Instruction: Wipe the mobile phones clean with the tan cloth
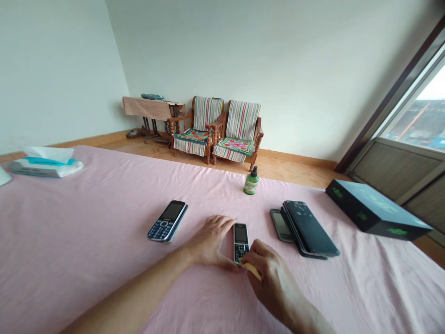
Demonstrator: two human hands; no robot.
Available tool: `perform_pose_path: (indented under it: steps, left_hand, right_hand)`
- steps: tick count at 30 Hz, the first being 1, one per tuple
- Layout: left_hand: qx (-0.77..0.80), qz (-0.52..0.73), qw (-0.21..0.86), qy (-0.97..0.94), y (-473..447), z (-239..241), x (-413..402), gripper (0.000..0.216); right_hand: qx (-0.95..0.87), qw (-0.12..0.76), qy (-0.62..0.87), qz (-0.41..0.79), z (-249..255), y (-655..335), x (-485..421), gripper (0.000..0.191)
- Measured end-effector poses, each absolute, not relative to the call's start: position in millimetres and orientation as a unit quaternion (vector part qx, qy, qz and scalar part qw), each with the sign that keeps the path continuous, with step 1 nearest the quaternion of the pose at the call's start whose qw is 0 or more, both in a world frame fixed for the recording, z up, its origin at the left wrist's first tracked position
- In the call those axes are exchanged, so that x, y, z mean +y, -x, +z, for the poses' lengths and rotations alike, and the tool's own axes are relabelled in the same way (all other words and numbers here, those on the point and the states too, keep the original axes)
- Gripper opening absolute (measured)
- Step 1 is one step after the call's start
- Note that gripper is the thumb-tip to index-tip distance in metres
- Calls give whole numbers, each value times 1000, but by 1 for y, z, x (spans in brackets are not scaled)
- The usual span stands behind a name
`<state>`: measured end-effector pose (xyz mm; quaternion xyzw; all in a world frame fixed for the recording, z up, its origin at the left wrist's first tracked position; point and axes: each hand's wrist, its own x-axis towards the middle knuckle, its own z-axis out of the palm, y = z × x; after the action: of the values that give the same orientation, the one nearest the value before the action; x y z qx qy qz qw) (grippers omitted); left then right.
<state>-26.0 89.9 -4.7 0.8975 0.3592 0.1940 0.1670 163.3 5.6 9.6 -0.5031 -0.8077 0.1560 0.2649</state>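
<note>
A small silver-edged keypad phone [241, 235] lies face up on the pink cloth, its screen end pointing away from me. My left hand [212, 241] curves around its left side, fingertips at the upper edge and thumb at the lower edge, gripping it in place. Closed in my right hand [266, 264] is a pale yellow stick-like tool [253, 269], perhaps a small brush. Its tip touches the lower keys of the phone; the rest is partly hidden by my fingers.
Left lies a stack of keypad phones [168, 221]; right, a pile of dark smartphones [308, 227] beside a grey phone [281, 225]. Further off are a green spray bottle [251, 182], a black box [375, 206] and a tissue pack [48, 166]. Two wooden chairs [236, 132] stand beyond.
</note>
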Motion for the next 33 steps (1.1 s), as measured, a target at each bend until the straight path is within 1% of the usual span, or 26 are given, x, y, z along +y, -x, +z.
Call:
perform_pose_path:
  steps: [7,16,21,27,33]
  left_hand:
    - [364,193,168,-895,26,-4,90,100]
    - [361,196,172,-895,26,-4,90,100]
    - [359,199,170,-896,26,-5,90,99]
    - [362,199,171,-894,26,-4,89,97]
    - [361,195,165,-897,27,-5,89,96]
  right_hand:
    - [-806,265,510,141,8,-163,7,27]
    - [-809,272,499,149,7,-162,5,26]
    - [-803,285,508,127,2,-158,9,23]
    - [-813,276,502,101,2,-156,13,24]
    - [-827,255,487,121,7,-161,7,26]
